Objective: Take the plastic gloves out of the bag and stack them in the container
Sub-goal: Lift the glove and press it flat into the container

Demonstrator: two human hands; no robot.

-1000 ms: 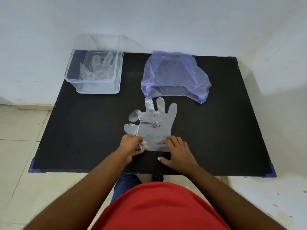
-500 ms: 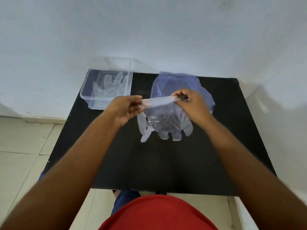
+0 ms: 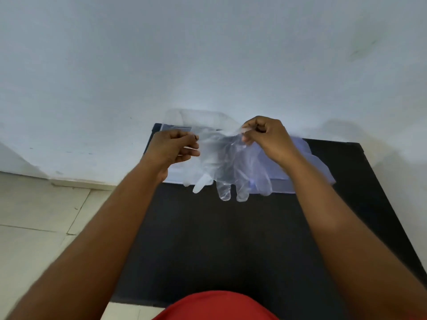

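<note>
We now hold the glove point(image 3: 227, 162) up by its cuff, left hand point(image 3: 172, 146) and right hand point(image 3: 265, 137) each pinching a corner; a second ago it lay flat near the table's point(image 3: 231, 239) front edge. It hangs fingers-down before the container point(image 3: 175, 128) at the far-left corner, so we judge stacking comes next.

Bare indoor room: plain white wall point(image 3: 208, 54), tiled floor point(image 3: 34, 215), black table point(image 3: 219, 239) against it.

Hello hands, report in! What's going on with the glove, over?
Left hand and right hand both pinching the glove cuff, fingers hanging down. Container behind, mostly hidden. Nothing blocking.
</note>
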